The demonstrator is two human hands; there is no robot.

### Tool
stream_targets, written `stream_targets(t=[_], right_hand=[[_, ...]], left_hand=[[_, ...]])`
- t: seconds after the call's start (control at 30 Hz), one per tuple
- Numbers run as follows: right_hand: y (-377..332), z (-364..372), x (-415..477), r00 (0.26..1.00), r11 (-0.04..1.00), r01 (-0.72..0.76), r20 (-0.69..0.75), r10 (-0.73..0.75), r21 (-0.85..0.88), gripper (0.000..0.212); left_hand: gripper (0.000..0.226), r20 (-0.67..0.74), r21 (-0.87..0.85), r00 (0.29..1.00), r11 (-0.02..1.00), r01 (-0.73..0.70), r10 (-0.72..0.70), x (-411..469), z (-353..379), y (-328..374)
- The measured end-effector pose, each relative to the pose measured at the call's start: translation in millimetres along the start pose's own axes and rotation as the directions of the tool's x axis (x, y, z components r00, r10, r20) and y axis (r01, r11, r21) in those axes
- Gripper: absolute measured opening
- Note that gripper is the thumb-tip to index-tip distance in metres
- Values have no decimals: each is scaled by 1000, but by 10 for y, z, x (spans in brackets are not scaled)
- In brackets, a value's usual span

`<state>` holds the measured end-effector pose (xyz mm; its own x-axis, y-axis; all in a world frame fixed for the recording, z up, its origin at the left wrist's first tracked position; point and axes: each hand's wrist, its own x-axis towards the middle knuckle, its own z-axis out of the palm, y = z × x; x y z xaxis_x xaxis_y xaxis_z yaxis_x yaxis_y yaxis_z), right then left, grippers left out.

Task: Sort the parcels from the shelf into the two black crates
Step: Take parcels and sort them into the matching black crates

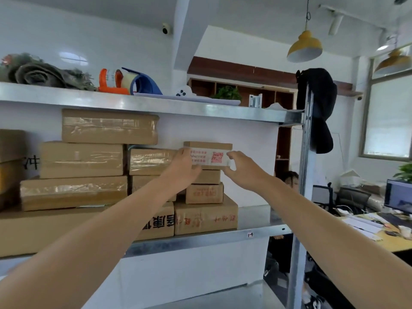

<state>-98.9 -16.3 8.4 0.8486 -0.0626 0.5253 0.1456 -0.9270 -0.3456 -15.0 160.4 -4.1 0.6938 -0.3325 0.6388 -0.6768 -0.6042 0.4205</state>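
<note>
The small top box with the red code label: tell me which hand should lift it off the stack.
Neither alone; probably both. The left hand grips the left end of the small box and the right hand its right end, above the stacked boxes. If only one, the left wraps further around it.

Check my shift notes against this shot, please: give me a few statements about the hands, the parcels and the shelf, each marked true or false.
1. Both hands hold the same small parcel. True: the left hand grips its left end and the right hand its right end.
2. That parcel bears a white label with red print. True.
3. It lies at the bottom of its stack. False: it is at the top, above the other small boxes.
4. The tape dispensers sit on the top shelf. True.
5. A black crate stands on the shelf beside the parcels. False: no crate is in view.
6. A red cap hangs on the shelf post. False: the hanging cap is black.
</note>
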Motion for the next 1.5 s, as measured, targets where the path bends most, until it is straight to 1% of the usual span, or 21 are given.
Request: stream_targets(t=[0.07,0.17,0.27,0.3,0.4,0.43,0.53,0.63,0.73,0.9,0.97,1.13,1.2,1.3,1.4,1.5], right_hand=[[106,72,108,1000,1000,-2,-15,2,-1,50],[295,137,281,998,1000,-3,-68,4,15,48],[443,195,477,996,995,-37,-75,44,89,51],[477,216,537,997,990,-55,-53,63,132,52],[556,291,691,996,957,-85,20,83,279,50],[581,314,733,996,941,-90,37,83,328,50],[697,372,845,995,889,-94,70,70,447,52],[865,437,891,994,877,-82,107,35,473,50],[983,503,899,995,855,-30,96,-23,518,48],[1024,440,849,993,788,68,34,-113,612,43],[1022,335,779,989,748,112,0,-148,655,42],[940,174,518,981,637,150,-35,-190,756,42],[888,190,410,980,596,146,-30,-199,789,44],[758,296,241,978,554,104,17,-208,826,42],[557,411,51,971,531,84,50,-233,843,52],[317,532,-92,959,453,-10,136,-248,892,57]], left_hand=[[44,1,16,1000,1000,7,-7,120,141,-33],[55,-43,43,999,999,-2,4,261,290,-45],[68,-67,-36,996,998,58,-60,345,363,-60],[65,-70,-67,994,995,80,-84,361,386,-72],[45,-77,-149,987,980,131,-144,371,429,-66],[43,-75,-174,984,973,148,-163,369,436,-51],[43,-65,-190,972,959,208,-224,372,464,9],[49,-65,-159,957,950,270,-283,377,526,45],[50,-80,-171,941,935,312,-329,371,580,124],[51,-194,-257,901,906,336,-389,313,586,296],[51,-258,-310,886,902,301,-385,244,552,382],[42,-389,-430,832,876,217,-396,-114,473,654],[35,-435,-442,808,876,193,-397,-294,442,743],[24,-485,-442,772,877,190,-411,-617,382,814],[24,-518,-440,726,869,228,-453,-975,285,830],[22,-572,-435,660,862,260,-488,-1326,126,788]])
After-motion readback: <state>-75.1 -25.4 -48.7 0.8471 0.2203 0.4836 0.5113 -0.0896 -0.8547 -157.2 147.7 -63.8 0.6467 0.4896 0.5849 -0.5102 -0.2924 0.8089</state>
